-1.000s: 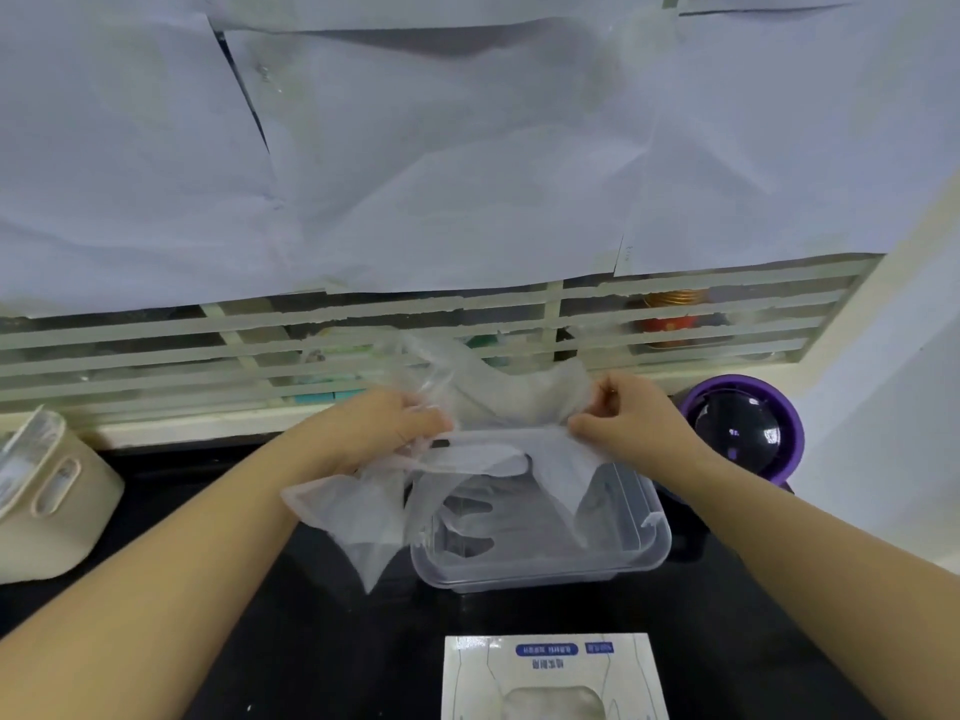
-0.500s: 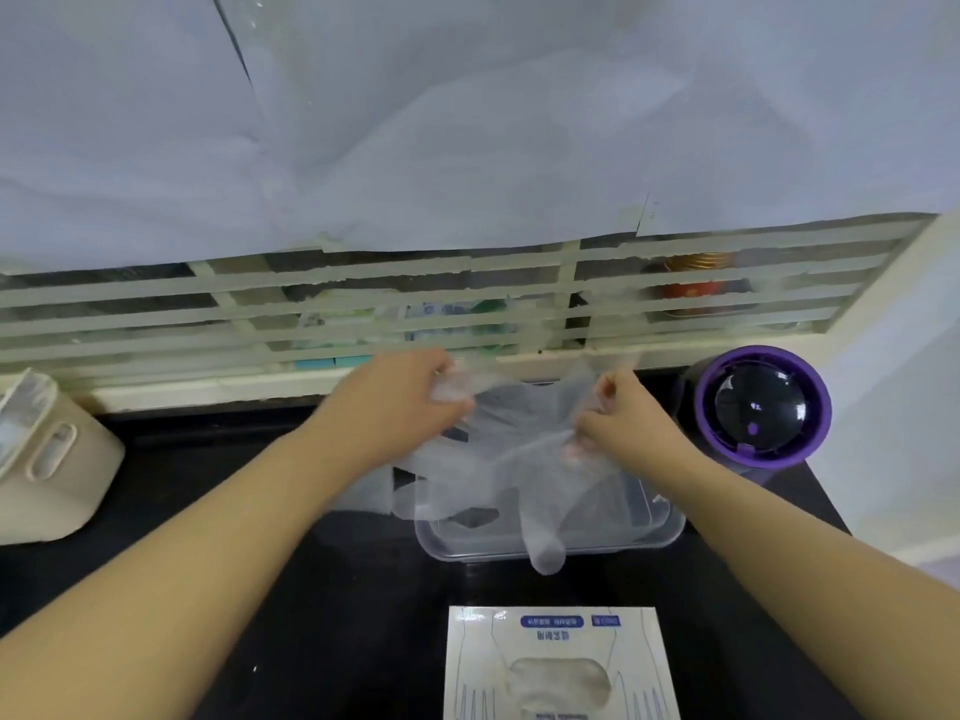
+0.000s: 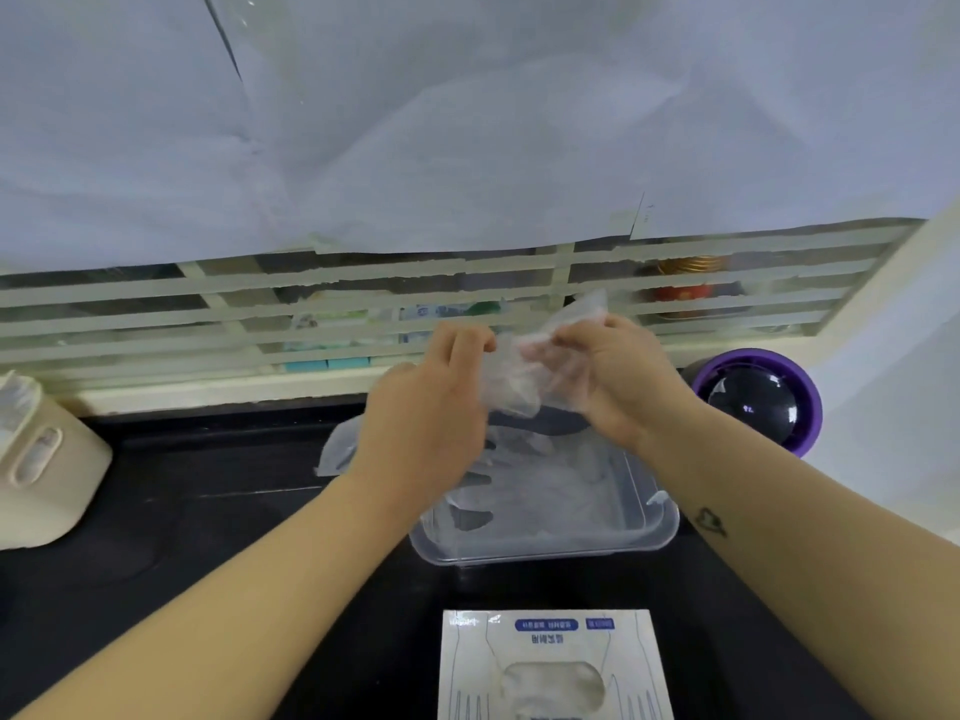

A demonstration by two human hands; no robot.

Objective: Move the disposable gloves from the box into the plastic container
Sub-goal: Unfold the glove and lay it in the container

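Beige holder (image 3: pixel 47 470) at left, purple-rimmed dome (image 3: pixel 756 402) at right, black counter (image 3: pixel 208 511), red jar (image 3: pixel 683 292) behind slats (image 3: pixel 363 282).

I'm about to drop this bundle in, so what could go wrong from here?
1. A flap of glove film sticks out past the left side of the plastic container, beside the left hand. It may end up on the counter.
2. The gloves bunched between the left hand and the right hand look springy. They could unfold over the rim when released.

clear gloves (image 3: pixel 511 389) bunched above clear container (image 3: pixel 546 555); box (image 3: pixel 551 642) nearer
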